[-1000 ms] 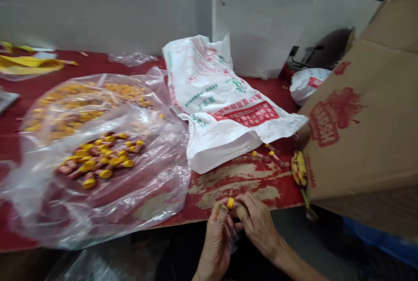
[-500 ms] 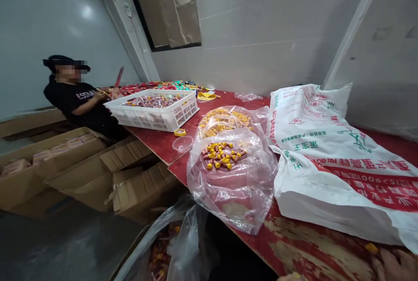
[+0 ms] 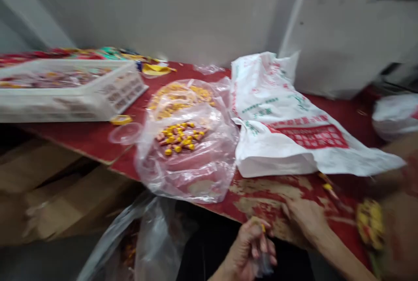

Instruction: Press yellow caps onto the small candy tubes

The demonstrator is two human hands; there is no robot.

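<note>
At the lower middle, my left hand is closed around a small yellow-capped piece, with something clear and blurred below its fingers. My right hand rests on the worn red table, just below the white printed sack; its fingertips are blurred, so whether it holds anything is unclear. Small yellow-capped items lie by the sack's lower edge, above my right hand. Left of the sack, a clear plastic bag carries a pile of yellow-capped pieces, with more yellow pieces behind.
A white crate full of wrapped pieces stands at the left, near a clear round lid. Cardboard boxes and a plastic-lined box sit below the table edge. A yellow bundle is at the right.
The view has swung right and down, so the co-worker is out of frame. Both my hands and forearms, barely visible at the lower right corner before, now show much more fully.
</note>
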